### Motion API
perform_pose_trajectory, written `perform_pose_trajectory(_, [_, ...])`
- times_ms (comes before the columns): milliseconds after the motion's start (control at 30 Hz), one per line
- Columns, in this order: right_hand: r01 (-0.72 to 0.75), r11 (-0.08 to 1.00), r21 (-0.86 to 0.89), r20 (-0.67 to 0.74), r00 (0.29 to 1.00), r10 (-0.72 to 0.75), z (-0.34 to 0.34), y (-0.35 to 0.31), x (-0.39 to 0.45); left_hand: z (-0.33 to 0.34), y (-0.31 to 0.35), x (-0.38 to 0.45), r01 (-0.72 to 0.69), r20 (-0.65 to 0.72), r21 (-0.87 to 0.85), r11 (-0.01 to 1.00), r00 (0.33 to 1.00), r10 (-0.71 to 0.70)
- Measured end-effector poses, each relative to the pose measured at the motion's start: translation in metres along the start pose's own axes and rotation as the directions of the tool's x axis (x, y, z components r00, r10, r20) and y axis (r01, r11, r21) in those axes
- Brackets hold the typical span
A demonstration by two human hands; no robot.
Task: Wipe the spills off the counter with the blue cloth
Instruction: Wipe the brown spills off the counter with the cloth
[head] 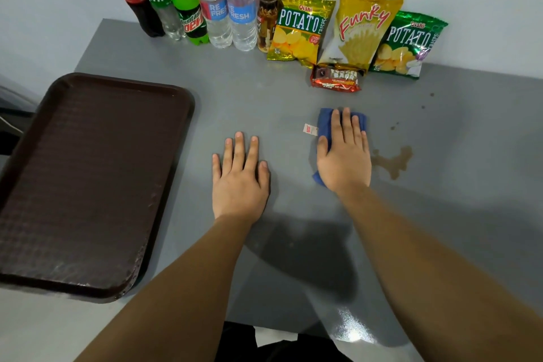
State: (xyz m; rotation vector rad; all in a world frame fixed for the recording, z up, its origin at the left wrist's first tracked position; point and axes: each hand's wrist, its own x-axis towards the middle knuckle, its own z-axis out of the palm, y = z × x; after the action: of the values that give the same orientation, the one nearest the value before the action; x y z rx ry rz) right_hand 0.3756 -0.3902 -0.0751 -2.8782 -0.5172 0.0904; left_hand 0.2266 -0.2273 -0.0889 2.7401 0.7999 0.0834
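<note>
The blue cloth (324,123), folded with a small white tag at its left edge, lies on the grey counter (293,91). My right hand (343,156) rests flat on top of it, fingers spread, pressing it down. A brown spill (393,163) spreads on the counter just right of that hand, touching neither hand nor cloth. Smaller brown drops (393,127) trail away toward the far right. My left hand (239,182) lies flat and empty on the counter, left of the cloth.
A dark brown tray (88,179) sits at the left, overhanging the counter edge. Along the back wall stand several drink bottles (188,6) and snack bags (361,29). A red snack bar (336,79) lies in front of the bags.
</note>
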Motion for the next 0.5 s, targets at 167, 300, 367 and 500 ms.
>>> perform_pose_trajectory(167, [-0.095, 0.995, 0.006, -0.023, 0.995, 0.095, 0.002, -0.013, -0.04, 0.001, 0.001, 0.0, 0.007, 0.006, 0.003, 1.0, 1.0, -0.007])
perform_pose_trajectory(300, [-0.062, 0.998, 0.011, -0.032, 0.998, 0.063, 0.012, -0.044, -0.063, 0.0, 0.003, 0.0, 0.011, 0.011, 0.005, 1.0, 1.0, -0.011])
perform_pose_trajectory(367, [-0.007, 1.0, 0.0, 0.001, 1.0, 0.007, 0.011, -0.046, -0.056, -0.001, 0.004, 0.0, 0.01, 0.012, 0.011, 1.0, 1.0, -0.01])
perform_pose_trajectory(500, [0.114, 0.993, 0.003, 0.053, 0.992, -0.114, 0.006, -0.034, -0.018, -0.003, 0.004, 0.0, 0.01, 0.019, 0.023, 1.0, 1.0, -0.01])
